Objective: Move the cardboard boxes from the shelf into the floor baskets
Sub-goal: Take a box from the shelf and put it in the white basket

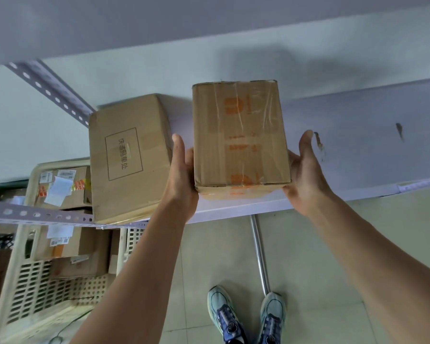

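A taped cardboard box [238,137] with orange print sits between both hands above the front edge of the shelf [358,145]; whether its bottom touches the shelf or is just off it cannot be told. The left hand [181,170] lies flat against the box's left side, its fingers [189,157] straight along the cardboard and the thumb pointing up, pressing rather than wrapping. The right hand [305,170] cradles the lower right edge with a spread palm; its thumb stands straight and clear of the box, and its fingers run out of sight beneath the box, so how far they bend cannot be told. Just outside the left fingers, nearly touching the back of that hand, a second box [129,157] with a printed black rectangle rests on the shelf, its near end overhanging the front edge. Below and further out from the left fingers, a cream perforated basket [35,294] stands on the floor with several labelled boxes [62,187] inside. Beneath the right wrist a metal pole [258,249] runs down to the tiled floor, beside a pair of blue shoes [246,316].
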{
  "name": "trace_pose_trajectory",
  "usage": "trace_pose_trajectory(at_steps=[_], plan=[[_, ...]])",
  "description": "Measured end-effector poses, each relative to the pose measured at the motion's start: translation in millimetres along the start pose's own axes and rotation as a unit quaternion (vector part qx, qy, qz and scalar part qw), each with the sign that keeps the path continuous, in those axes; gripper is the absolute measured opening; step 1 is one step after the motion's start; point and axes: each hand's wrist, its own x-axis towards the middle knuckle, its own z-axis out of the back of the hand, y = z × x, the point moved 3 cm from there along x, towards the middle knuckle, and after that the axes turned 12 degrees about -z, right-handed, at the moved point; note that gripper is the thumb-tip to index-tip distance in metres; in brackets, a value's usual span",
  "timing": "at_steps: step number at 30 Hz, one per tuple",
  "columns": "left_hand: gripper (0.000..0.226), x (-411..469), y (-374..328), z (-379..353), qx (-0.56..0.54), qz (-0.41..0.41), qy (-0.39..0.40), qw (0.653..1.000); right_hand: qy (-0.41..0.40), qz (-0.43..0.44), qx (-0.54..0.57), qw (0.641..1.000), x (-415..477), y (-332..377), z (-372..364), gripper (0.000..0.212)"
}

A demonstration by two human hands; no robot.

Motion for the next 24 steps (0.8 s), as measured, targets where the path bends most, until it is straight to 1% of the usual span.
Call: trace_pose_trajectory(at_steps=[3, 5, 7, 11, 15, 19, 24], plan=[[0.094, 1.5, -13.2, 2.0, -0.026, -0.003, -0.006, 1.0, 0.009, 0.025, 0.039, 0.999, -6.0, 11.7, -1.9, 0.09], [0.094, 0.7, -20.1, 1.6, -0.034, -0.016, 0.008, 0.999, 0.006, 0.049, 0.066, 0.997, -8.6, 17.3, -4.5, 0.084], [0.1, 1.1, -23.0, 0.8, -0.035, -0.029, 0.016, 0.999, 0.005, 0.066, 0.073, 0.995, -9.6, 21.2, -8.6, 0.079], [0.097, 0.9, -17.1, -0.3, -0.048, -0.05, 0.034, 0.997, -0.007, 0.081, 0.085, 0.993, -8.1, 22.1, -12.3, 0.078], [0.084, -3.9, -2.7, -2.3, -0.054, -0.047, 0.031, 0.997, -0.005, 0.053, 0.098, 0.994, -6.7, 9.4, -11.0, 0.074], [0.083, -7.0, 9.4, -3.3, -0.054, -0.041, 0.044, 0.997, 0.003, 0.022, 0.097, 0.995, -6.2, -3.9, -9.9, 0.078], [0.082, -9.3, 17.7, -6.7, -0.036, -0.053, 0.04, 0.997, -0.024, 0.01, 0.076, 0.997, -6.4, -11.6, -15.2, 0.084]])
